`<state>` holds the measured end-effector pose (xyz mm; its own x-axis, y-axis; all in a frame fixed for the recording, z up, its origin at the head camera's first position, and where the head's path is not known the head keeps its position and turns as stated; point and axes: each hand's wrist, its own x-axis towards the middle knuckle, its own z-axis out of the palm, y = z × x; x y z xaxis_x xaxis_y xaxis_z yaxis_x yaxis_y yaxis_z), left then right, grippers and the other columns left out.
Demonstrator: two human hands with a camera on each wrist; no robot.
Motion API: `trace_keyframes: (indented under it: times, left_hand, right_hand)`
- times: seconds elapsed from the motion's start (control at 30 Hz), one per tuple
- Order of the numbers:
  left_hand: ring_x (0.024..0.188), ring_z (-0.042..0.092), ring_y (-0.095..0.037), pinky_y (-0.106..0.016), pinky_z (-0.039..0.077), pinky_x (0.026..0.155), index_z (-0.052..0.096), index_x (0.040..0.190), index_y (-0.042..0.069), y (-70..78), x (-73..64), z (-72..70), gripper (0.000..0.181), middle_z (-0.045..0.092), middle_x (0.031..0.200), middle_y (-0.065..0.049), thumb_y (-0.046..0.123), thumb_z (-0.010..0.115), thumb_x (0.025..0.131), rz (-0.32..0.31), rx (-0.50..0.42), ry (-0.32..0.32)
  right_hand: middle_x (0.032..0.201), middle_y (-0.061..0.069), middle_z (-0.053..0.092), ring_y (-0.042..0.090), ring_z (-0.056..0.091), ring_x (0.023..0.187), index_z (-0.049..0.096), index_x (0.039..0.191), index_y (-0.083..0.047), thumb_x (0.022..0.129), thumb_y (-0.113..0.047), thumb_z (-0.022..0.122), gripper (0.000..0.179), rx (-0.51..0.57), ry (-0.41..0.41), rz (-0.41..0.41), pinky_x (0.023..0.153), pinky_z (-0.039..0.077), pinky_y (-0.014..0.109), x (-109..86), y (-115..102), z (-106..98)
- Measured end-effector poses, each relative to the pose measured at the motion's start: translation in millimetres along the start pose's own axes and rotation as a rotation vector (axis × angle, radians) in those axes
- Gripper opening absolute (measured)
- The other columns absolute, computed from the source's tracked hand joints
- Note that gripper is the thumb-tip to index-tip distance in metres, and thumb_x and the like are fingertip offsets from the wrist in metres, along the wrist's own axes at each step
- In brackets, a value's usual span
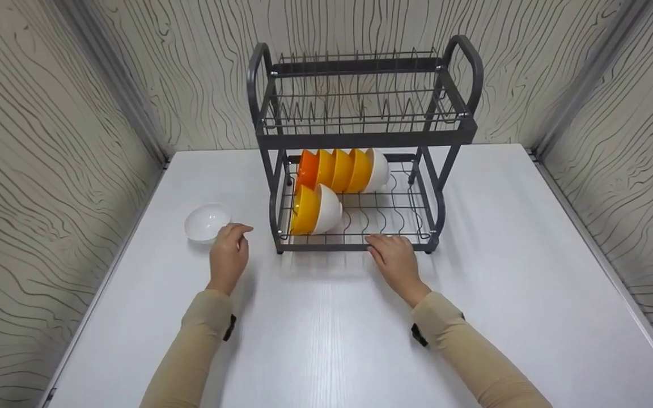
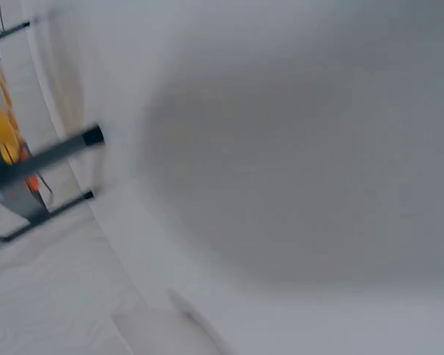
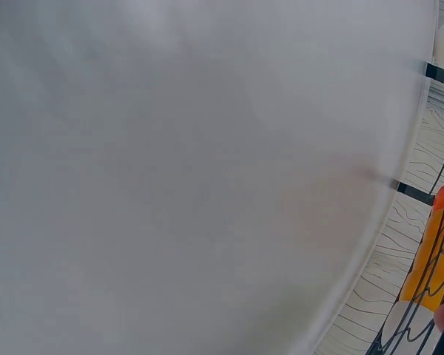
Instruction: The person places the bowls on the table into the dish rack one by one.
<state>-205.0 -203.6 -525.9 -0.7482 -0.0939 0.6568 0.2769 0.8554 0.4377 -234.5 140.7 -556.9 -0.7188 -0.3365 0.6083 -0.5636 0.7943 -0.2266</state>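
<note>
A white bowl (image 1: pixel 207 222) sits upright on the table, left of a black two-tier dish rack (image 1: pixel 355 247). My left hand (image 1: pixel 229 256) is at the bowl's right side, fingers loosely bent towards the rack and holding nothing; it overlaps the rim in the head view. In the left wrist view the bowl (image 2: pixel 163 333) shows at the bottom edge. My right hand (image 1: pixel 397 260) rests at the rack's lower front rail, fingertips over the bar. On the lower tier, tilted bowls stand nested: a front row with a yellow bowl (image 1: pixel 304 212) and a white bowl (image 1: pixel 329 211).
Behind them is a row with an orange bowl (image 1: pixel 307 170), several yellow bowls (image 1: pixel 342 171) and a white bowl (image 1: pixel 380 170). The upper tier (image 1: pixel 366 139) carries wire dividers and curved side handles. Wood-patterned panels (image 1: pixel 202 73) enclose the white table (image 1: pixel 315 340).
</note>
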Motion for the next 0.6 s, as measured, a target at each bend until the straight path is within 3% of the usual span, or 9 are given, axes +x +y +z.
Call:
trace_keyframes:
  times: [0.13, 0.3, 0.43, 0.6]
  left_hand:
    - [0.102, 0.058, -0.028, -0.037, 0.05, 0.087, 0.063, 0.104, 0.002, -24.4, 11.8, -6.7, 0.022, 0.062, 0.109, -0.012, -0.004, 0.052, 0.086, -0.085, 0.064, -0.103]
    - [0.127, 0.042, -0.036, -0.047, 0.033, 0.108, 0.049, 0.128, -0.001, -51.2, 20.2, -8.4, 0.042, 0.048, 0.134, -0.019, 0.005, 0.055, 0.087, -0.183, 0.174, -0.314]
    - [0.134, 0.031, -0.039, -0.056, 0.022, 0.111, 0.039, 0.137, 0.0, -65.4, 19.5, -6.3, 0.053, 0.037, 0.144, -0.021, 0.011, 0.054, 0.088, -0.262, 0.25, -0.464]
    - [0.136, 0.028, -0.039, -0.057, 0.016, 0.112, 0.033, 0.141, 0.002, -77.9, 16.6, -1.8, 0.055, 0.034, 0.145, -0.02, 0.013, 0.052, 0.09, -0.343, 0.325, -0.579]
  right_hand:
    - [0.094, -0.001, 0.072, 0.02, 0.064, 0.082, 0.07, 0.1, -0.016, 0.086, -0.019, 0.063, 0.015, 0.015, 0.01, 0.022, 0.074, 0.046, 0.038, 1.3, -0.7, -0.1]
    - [0.085, -0.001, 0.072, 0.019, 0.063, 0.075, 0.07, 0.095, -0.016, 0.084, -0.018, 0.065, 0.012, 0.016, 0.029, 0.028, 0.07, 0.046, 0.037, 2.8, -2.1, -0.6]
    - [0.084, -0.001, 0.072, 0.019, 0.063, 0.074, 0.07, 0.094, -0.017, 0.085, -0.019, 0.064, 0.011, 0.009, 0.036, 0.024, 0.068, 0.045, 0.037, 2.5, -1.6, -0.1]
    - [0.084, -0.001, 0.072, 0.019, 0.063, 0.073, 0.07, 0.094, -0.017, 0.086, -0.02, 0.062, 0.011, 0.014, 0.032, 0.025, 0.068, 0.046, 0.037, 2.1, -1.4, 0.4]
